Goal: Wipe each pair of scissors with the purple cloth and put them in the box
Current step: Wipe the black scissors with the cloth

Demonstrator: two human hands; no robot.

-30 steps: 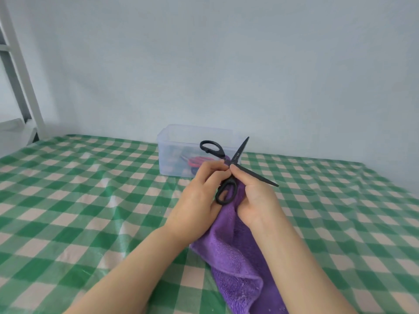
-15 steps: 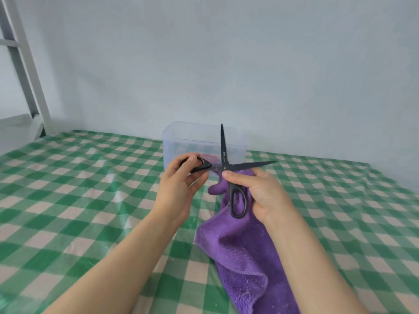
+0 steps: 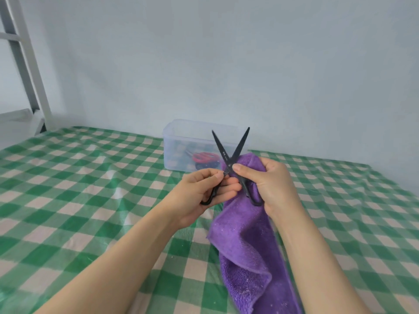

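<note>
Green-and-white checked cover [image 3: 90, 200] spreads right across the surface, a little rumpled. On it, a clear plastic box [image 3: 174, 141] sits far back, near the wall [image 3: 226, 64].

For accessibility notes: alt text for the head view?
Left hand and right hand hold black scissors, blades up and open in a V; the right also grips a purple cloth. A clear box stands behind on a checked tablecloth.

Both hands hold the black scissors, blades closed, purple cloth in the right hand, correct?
No: the head view shows the blades open in a V. Left hand and right hand do hold the black scissors, purple cloth in the right.
</note>
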